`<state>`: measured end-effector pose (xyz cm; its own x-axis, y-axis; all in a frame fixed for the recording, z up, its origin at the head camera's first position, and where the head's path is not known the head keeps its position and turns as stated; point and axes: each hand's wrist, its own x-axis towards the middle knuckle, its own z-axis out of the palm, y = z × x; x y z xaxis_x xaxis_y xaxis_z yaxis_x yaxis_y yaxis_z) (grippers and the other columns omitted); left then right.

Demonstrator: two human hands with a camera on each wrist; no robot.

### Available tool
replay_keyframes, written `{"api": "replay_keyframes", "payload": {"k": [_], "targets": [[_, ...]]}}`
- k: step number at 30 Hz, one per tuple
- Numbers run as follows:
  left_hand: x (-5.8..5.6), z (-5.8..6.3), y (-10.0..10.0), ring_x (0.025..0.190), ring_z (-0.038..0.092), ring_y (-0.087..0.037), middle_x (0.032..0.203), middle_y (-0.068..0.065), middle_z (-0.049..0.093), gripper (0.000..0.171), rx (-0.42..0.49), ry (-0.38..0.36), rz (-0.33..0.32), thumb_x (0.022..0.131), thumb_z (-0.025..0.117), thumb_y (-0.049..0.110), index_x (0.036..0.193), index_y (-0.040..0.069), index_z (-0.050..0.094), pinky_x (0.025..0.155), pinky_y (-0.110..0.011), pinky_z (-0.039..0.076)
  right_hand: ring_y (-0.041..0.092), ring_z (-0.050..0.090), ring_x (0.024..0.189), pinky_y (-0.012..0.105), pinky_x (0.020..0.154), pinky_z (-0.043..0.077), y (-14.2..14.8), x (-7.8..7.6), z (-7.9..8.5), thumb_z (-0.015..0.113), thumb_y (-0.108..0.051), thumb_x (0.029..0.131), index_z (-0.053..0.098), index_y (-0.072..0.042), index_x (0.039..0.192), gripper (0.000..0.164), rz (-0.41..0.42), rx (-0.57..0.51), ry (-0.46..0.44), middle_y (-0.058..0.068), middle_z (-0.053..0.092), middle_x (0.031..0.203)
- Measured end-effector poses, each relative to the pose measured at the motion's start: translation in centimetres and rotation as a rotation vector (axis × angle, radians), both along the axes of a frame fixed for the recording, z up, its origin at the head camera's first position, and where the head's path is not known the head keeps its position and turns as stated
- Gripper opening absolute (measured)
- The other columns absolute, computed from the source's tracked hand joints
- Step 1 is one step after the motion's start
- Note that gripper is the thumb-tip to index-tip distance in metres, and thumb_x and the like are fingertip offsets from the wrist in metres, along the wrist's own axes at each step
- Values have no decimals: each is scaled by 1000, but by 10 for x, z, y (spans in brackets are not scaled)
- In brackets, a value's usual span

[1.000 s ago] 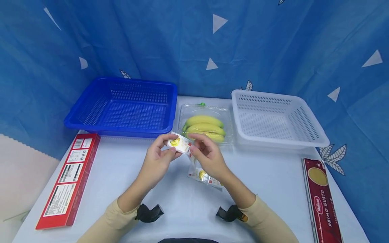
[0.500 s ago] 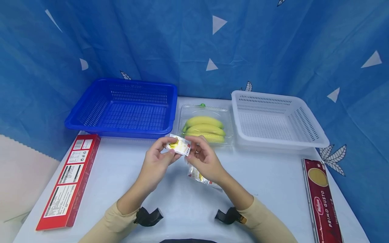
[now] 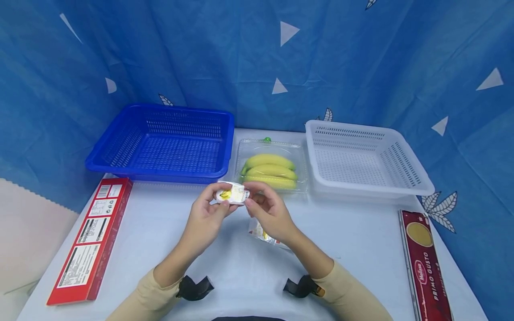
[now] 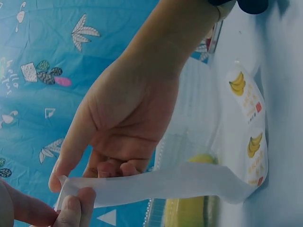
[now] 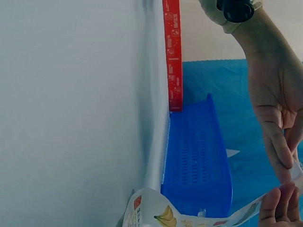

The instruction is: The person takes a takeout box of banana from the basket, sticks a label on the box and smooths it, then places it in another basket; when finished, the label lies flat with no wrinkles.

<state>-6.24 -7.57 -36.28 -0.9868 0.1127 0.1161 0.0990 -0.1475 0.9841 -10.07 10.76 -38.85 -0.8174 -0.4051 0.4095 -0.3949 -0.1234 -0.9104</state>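
Note:
Both hands meet over the middle of the table on a strip of banana stickers (image 3: 233, 194). My left hand (image 3: 205, 214) pinches the strip's left end between thumb and fingers. Thumb and forefinger of my right hand (image 3: 275, 213) pinch it at the right. Below, the strip's tail (image 3: 261, 232) curves down toward the table, partly behind the right hand. In the left wrist view, the plain white backing (image 4: 156, 187) runs away from the fingertips, and printed stickers (image 4: 255, 146) show farther along. Just behind the hands lies a clear plastic box (image 3: 283, 145) with yellow bananas (image 3: 270, 168) inside.
A blue basket (image 3: 160, 171) stands at the back left, a white basket (image 3: 369, 189) at the back right. On the left lies a red box (image 3: 90, 240); a dark red spaghetti pack (image 3: 425, 263) lies along the right edge. A blue curtain (image 3: 257, 67) hangs behind.
The right hand has shifted left, closer to the left hand. The held end of the strip has gone from slanted to nearly level and now bends. The baskets and packs stay put.

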Motion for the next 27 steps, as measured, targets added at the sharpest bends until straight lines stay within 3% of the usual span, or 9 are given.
{"api": "replay_keyframes", "payload": {"k": [4, 8, 15, 19, 23, 27], "targets": [[1, 1, -4, 112, 65, -37, 123, -24, 42, 39, -48, 16, -11, 96, 41, -14, 134, -4, 46, 93, -28, 54, 11, 55, 76, 22, 62, 50, -2, 1, 0, 59, -2, 97, 53, 4, 131, 35, -7, -10, -16, 11, 56, 102], [2, 1, -7, 110, 66, -34, 118, -24, 43, 41, -108, 33, -12, 96, 42, -13, 136, -2, 45, 92, -27, 55, 9, 57, 82, 20, 67, 53, -5, 2, 1, 61, -3, 96, 51, 8, 132, 39, 1, -32, -72, 6, 58, 108], [8, -1, -17, 104, 69, -26, 115, -20, 53, 48, -261, 14, 16, 95, 46, -8, 141, 7, 43, 86, -26, 58, 10, 62, 82, 24, 70, 57, -12, 5, 5, 65, 2, 92, 56, 4, 130, 39, 14, 54, -174, 18, 62, 105], [10, -2, -28, 100, 70, -25, 105, -18, 59, 50, -364, 37, 32, 96, 50, -4, 143, 13, 44, 80, -26, 60, 9, 64, 81, 29, 69, 59, -17, 7, 4, 64, -2, 94, 62, -2, 127, 33, 69, 158, -137, 18, 61, 110], [11, -3, -43, 95, 70, -22, 97, -15, 55, 47, -433, 61, 19, 98, 54, 0, 142, 14, 47, 77, -26, 60, 11, 63, 79, 33, 67, 60, -24, 9, 4, 63, -6, 96, 64, -5, 124, 28, 107, 226, -89, 13, 62, 110], [13, 0, -58, 84, 67, -20, 95, -11, 53, 42, -539, 67, -2, 98, 59, 9, 138, 19, 52, 70, -28, 59, 12, 60, 79, 28, 67, 57, -31, 11, 6, 61, -11, 98, 65, -10, 122, 25, 139, 293, -92, 8, 62, 110]]}}
